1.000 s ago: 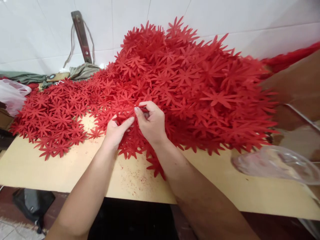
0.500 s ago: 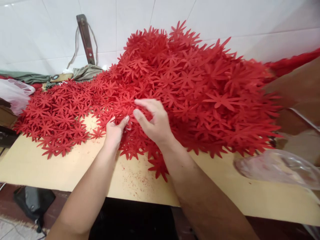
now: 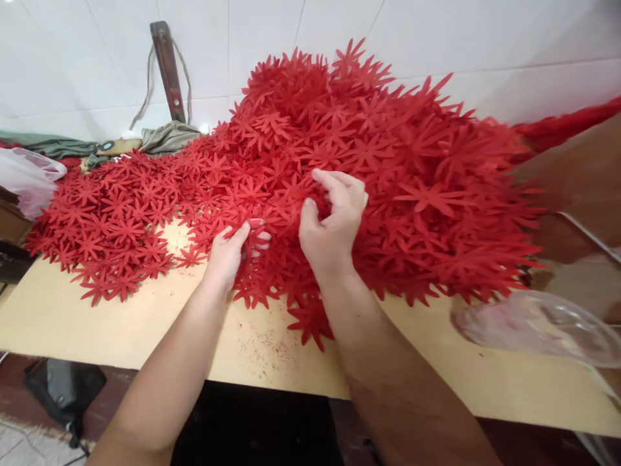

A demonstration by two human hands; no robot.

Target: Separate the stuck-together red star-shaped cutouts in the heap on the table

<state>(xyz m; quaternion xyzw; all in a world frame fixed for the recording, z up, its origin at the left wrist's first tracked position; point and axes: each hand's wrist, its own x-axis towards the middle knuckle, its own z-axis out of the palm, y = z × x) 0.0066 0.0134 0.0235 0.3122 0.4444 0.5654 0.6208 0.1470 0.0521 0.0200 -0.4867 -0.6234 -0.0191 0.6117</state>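
A large heap of red flower-shaped cutouts [image 3: 369,152], with long narrow petals, rises against the wall. At its front edge my left hand [image 3: 235,249] pinches a red cutout [image 3: 255,223] between thumb and fingers; most of the piece is hidden or merges with the red behind it. To its right, my right hand [image 3: 334,220] hovers over the heap, its thumb and forefinger curved and apart, with nothing visible between them. A lower spread of the same cutouts [image 3: 116,220] lies to the left of my left hand.
The pale tabletop [image 3: 121,330] carries red specks near its front. A clear plastic container [image 3: 538,323] lies at the right, beside brown cardboard [image 3: 577,194]. At the left are a white plastic bag [image 3: 32,178] and grey-green cloth [image 3: 169,137]. A wooden strip [image 3: 168,71] leans on the tiled wall.
My right hand has moved right and slightly up, away from my left hand. The left hand has turned a little, showing more of its fingers, and stays in nearly the same place.
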